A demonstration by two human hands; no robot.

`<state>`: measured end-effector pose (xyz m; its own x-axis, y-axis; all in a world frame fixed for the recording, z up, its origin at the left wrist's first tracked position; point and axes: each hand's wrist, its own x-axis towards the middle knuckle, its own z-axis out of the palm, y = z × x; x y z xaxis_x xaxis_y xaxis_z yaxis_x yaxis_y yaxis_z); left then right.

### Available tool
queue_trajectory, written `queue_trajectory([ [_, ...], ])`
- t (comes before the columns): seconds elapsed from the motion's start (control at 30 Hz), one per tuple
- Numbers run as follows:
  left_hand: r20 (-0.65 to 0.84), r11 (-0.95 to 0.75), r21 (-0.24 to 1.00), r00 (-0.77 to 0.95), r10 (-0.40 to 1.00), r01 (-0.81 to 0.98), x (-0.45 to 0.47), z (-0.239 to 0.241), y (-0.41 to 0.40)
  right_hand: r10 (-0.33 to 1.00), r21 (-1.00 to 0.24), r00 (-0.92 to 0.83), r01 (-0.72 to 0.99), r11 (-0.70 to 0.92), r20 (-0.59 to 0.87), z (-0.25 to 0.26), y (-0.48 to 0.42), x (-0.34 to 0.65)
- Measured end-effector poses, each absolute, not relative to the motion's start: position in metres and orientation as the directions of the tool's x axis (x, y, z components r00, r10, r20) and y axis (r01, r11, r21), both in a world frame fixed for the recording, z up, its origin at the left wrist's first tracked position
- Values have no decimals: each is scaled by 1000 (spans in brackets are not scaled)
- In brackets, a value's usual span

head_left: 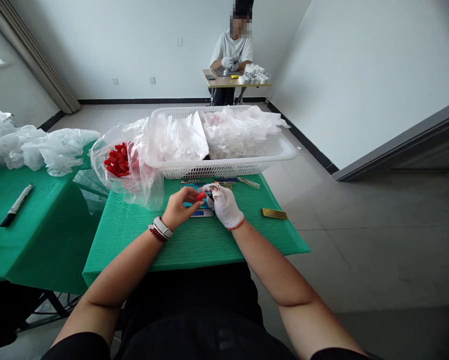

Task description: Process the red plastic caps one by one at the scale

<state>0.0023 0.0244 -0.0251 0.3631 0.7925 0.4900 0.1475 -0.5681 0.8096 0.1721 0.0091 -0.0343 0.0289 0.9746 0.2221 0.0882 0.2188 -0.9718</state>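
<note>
A white plastic basket (pixel 224 169) piled with plastic bags (pixel 239 132) is set at the table's far edge; a marker (pixel 17 205) is laid on a green table (pixel 29 240); a seated co-worker (pixel 232 52) is seen at a far desk (pixel 218 82).

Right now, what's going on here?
A person at a green-covered table has their bare left hand and gloved right hand together on a small red cap. More red caps lie in a clear plastic bag beside a white basket of plastic bags. A co-worker sits at a far table with white items.
</note>
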Motion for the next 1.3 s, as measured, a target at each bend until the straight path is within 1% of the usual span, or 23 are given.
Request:
queue_trajectory([
  [0.23,483,-567,810,376,791,152,2,-26,24,972,-965,12,123,230,233,-33,9,175],
  [0.33,485,-572,806,384,786,151,2,-26,24,965,-948,10,189,254,261,-31,10,177],
  [0.57,506,-592,790,376,776,159,2,-24,24,939,-891,65,344,297,338,-27,8,176],
  [0.83,519,-589,792,331,788,160,2,-22,23,910,-784,-20,501,367,413,-22,5,177],
  [0.97,515,-588,789,330,791,179,1,-22,24,901,-769,-40,506,391,432,-22,3,177],
  [1.1,503,-596,776,366,783,208,0,-22,25,901,-794,-2,472,384,435,-23,4,179],
  [1.3,493,-587,789,383,781,181,-1,-23,25,895,-775,32,515,367,445,-18,5,180],
])
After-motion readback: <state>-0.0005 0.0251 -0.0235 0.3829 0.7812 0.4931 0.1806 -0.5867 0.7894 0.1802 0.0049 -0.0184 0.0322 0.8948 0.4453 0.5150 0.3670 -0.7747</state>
